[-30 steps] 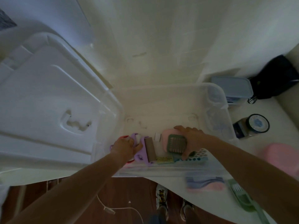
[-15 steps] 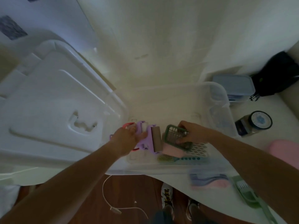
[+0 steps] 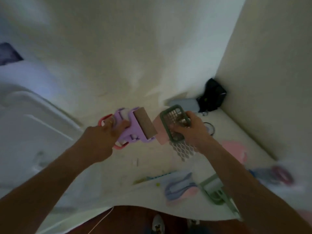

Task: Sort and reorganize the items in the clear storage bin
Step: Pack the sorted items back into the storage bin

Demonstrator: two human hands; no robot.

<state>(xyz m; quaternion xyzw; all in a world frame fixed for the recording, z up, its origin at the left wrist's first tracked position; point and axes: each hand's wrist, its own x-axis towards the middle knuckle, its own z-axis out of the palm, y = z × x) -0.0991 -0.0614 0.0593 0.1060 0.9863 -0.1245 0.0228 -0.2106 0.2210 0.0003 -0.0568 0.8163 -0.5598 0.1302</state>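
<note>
While both arms are raised above the blurred clear bin (image 3: 55, 125), I see my left hand (image 3: 104, 134) gripping the purple slicer (image 3: 133, 127), my right hand (image 3: 189, 130) clutching the green grid insert (image 3: 173, 119) and pink piece (image 3: 160, 132).

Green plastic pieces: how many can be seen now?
2. A green grid piece is gripped in the right hand, above the table. A paler green holder lies on the table near the front edge, partly behind the right forearm. Blur may hide others.
</note>
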